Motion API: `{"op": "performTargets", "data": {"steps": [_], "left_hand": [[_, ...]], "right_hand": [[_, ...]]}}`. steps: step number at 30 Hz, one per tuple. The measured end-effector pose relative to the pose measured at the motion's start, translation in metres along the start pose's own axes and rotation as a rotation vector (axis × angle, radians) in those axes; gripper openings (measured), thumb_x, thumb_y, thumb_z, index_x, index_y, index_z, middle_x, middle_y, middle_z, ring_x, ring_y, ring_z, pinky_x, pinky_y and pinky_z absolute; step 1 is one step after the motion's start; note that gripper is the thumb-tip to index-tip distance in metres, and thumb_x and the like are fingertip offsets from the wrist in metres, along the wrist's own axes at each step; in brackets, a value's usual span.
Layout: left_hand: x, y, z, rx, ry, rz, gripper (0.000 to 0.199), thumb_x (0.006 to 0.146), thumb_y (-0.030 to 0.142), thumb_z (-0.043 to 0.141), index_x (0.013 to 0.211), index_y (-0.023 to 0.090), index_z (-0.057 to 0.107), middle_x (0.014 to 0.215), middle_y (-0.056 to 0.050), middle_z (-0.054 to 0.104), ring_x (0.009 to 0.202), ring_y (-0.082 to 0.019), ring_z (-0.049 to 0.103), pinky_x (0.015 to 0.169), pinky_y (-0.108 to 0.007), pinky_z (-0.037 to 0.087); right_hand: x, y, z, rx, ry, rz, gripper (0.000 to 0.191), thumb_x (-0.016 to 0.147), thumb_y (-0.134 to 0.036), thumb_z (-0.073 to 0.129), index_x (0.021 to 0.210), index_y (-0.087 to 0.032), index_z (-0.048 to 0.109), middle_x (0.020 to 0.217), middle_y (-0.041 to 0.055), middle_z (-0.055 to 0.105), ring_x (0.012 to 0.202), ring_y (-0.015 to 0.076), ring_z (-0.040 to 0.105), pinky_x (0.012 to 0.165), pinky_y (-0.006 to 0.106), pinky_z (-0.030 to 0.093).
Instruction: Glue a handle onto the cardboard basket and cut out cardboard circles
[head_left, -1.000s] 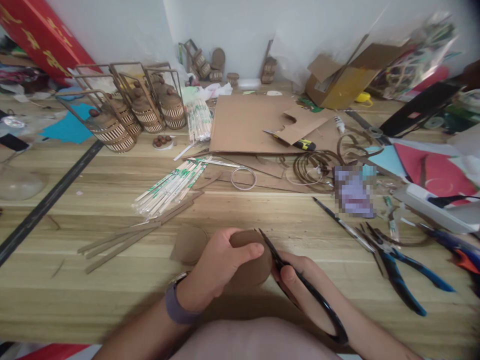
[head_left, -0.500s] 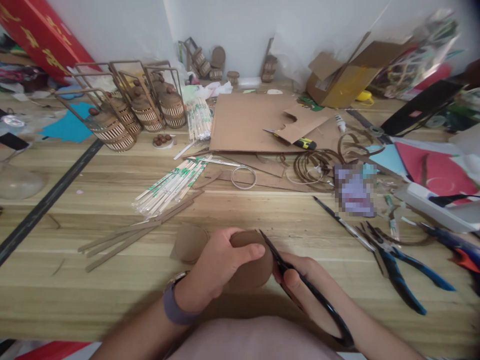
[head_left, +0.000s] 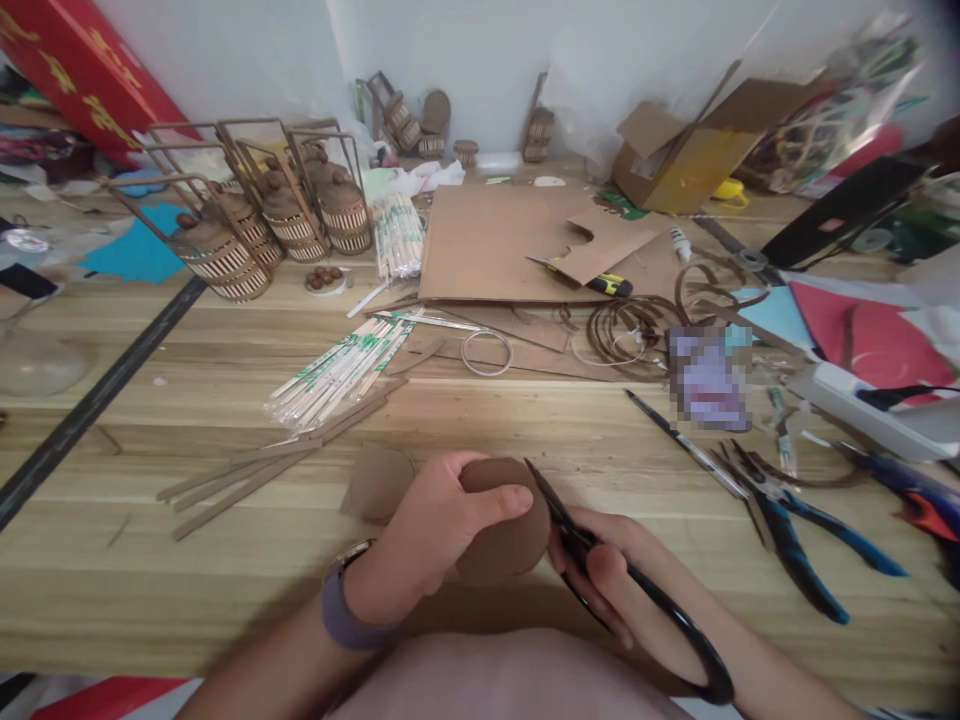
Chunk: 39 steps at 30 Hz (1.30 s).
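Near the table's front edge, my left hand (head_left: pixel 442 525) grips a round brown cardboard disc (head_left: pixel 506 540), its thumb lying across the top face. My right hand (head_left: pixel 611 570) holds black-handled scissors (head_left: pixel 660 610), with the blades against the disc's right edge and the tip pointing up and left. Another piece of brown cardboard with a round outline (head_left: pixel 381 483) lies on the wood just left of my left hand, which partly covers it.
Cardboard strips (head_left: pixel 240 480) and wrapped sticks (head_left: pixel 341 370) lie to the left. Pliers (head_left: pixel 795 530) and a pen (head_left: pixel 682 440) are at the right. Beyond stand small lidded baskets (head_left: pixel 289 215), a flat cardboard sheet (head_left: pixel 495 240) and an open box (head_left: pixel 694 150).
The scissors have shifted slightly right, and their handles are spread wider. My right thumb has moved a little right with them. My left hand still holds the disc in nearly the same place.
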<state>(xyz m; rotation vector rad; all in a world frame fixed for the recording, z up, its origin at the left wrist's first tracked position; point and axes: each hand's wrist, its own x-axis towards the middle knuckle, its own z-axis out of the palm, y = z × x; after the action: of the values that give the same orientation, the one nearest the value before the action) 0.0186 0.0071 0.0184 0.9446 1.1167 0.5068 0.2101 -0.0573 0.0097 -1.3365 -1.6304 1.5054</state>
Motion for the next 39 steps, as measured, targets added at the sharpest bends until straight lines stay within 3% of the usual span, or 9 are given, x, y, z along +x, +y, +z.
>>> {"op": "performTargets", "data": {"steps": [19,29,39], "left_hand": [[0.0009,-0.0054,-0.0003,0.051,0.007,0.008,0.032,0.065,0.041,0.078,0.085,0.017,0.073,0.075,0.0,0.069,0.068,-0.016,0.058,0.06,-0.026,0.044],[0.0016,-0.0057,0.0005,0.044,0.011,-0.013,0.032,0.065,0.04,0.079,0.087,0.018,0.073,0.075,0.0,0.071,0.069,-0.017,0.061,0.06,-0.026,0.045],[-0.0017,-0.0029,0.002,0.035,-0.009,-0.02,0.032,0.064,0.039,0.078,0.086,0.017,0.073,0.075,0.0,0.069,0.068,-0.017,0.059,0.061,-0.026,0.045]], "right_hand": [[-0.0024,-0.002,0.0014,-0.022,0.028,-0.04,0.067,0.089,-0.082,0.026,0.07,-0.021,0.049,0.05,-0.0051,0.036,0.047,0.0115,0.031,0.042,0.025,0.025],[-0.006,-0.0076,-0.0003,-0.059,0.019,0.065,0.068,0.087,-0.084,0.026,0.07,-0.021,0.048,0.056,-0.0043,0.039,0.048,0.011,0.03,0.042,0.025,0.022],[-0.0071,-0.0025,0.0,-0.093,0.037,0.052,0.068,0.089,-0.082,0.027,0.068,-0.021,0.047,0.055,-0.0038,0.041,0.048,0.0109,0.033,0.043,0.025,0.023]]}}
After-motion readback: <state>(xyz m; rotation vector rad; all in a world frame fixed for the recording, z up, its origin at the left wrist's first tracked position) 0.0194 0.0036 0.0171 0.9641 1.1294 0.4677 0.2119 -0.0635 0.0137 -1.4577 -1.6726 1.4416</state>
